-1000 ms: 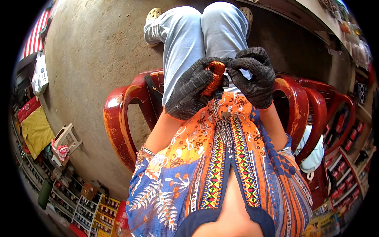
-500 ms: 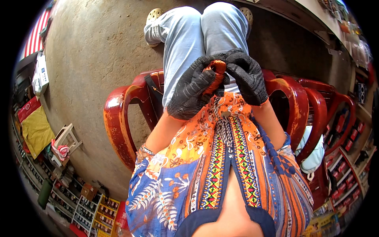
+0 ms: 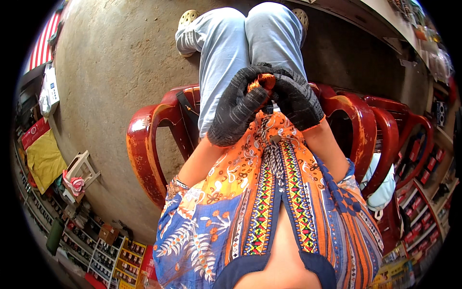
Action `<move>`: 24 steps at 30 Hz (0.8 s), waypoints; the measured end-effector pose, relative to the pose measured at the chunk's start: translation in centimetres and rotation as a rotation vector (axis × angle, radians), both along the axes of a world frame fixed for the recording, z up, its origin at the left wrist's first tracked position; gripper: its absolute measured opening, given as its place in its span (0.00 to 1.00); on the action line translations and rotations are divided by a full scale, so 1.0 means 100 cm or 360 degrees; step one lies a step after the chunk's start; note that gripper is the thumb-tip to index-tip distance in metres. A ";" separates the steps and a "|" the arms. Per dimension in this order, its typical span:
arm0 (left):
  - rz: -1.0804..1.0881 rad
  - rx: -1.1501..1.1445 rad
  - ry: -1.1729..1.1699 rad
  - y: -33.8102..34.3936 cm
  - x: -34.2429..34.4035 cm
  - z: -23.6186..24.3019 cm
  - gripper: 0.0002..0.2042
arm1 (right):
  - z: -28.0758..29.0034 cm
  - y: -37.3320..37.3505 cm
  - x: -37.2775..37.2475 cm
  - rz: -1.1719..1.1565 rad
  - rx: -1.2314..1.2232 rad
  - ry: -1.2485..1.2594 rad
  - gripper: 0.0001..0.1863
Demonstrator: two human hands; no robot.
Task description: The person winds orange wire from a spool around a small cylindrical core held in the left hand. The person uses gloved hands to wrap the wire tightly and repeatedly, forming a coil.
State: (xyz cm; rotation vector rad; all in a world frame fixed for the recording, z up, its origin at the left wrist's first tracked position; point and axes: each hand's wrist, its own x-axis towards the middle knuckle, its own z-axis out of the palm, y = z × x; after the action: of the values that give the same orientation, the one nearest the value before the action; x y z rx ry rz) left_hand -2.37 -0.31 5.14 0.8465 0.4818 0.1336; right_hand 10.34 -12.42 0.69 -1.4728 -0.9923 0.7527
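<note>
A bundle of shiny copper wire (image 3: 263, 84), wound into a thick coil, is held over my lap, just above my knees. My left hand (image 3: 235, 108), in a dark grey knitted glove, is closed around the coil from the left, thumb lying across its near side. From the right my right hand (image 3: 297, 98), gloved alike, presses its curled fingers against the coil's right side. The gloves touch at the far end of the coil. Both palms and the coil's lower part are mostly hidden by the gloves.
I sit in a red chair (image 3: 144, 139) with worn arms; more red chairs (image 3: 387, 125) stand at the right, one holding a pale blue bag (image 3: 382, 188). A small plastic stool (image 3: 83, 169) is at the left. Shelves of goods line both sides; a counter edge (image 3: 370, 19) runs upper right.
My right hand has turned and closed in over the coil, its fingers now further left. My left thumb has shifted across the coil, so less copper shows.
</note>
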 end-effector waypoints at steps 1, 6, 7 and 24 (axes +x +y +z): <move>-0.0007 0.0030 -0.0052 -0.001 -0.002 -0.010 0.21 | 0.002 -0.003 0.000 0.0004 -0.0140 0.0247 0.14; 0.0012 0.0203 -0.0223 -0.005 -0.002 -0.019 0.19 | 0.001 -0.005 0.000 0.0030 -0.0097 0.0255 0.14; 0.0004 0.0200 -0.0241 -0.005 -0.002 -0.019 0.20 | 0.007 -0.005 0.000 0.0006 -0.0166 0.0456 0.15; -0.0004 0.0236 -0.0260 -0.006 0.000 -0.013 0.20 | 0.041 0.001 0.006 -0.0248 -0.0291 0.0340 0.10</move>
State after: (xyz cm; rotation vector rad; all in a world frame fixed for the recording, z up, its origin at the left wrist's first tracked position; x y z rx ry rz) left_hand -2.40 -0.86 3.83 0.9725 0.3201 0.2369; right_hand 10.98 -12.36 4.77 -1.5690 -0.6530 0.8847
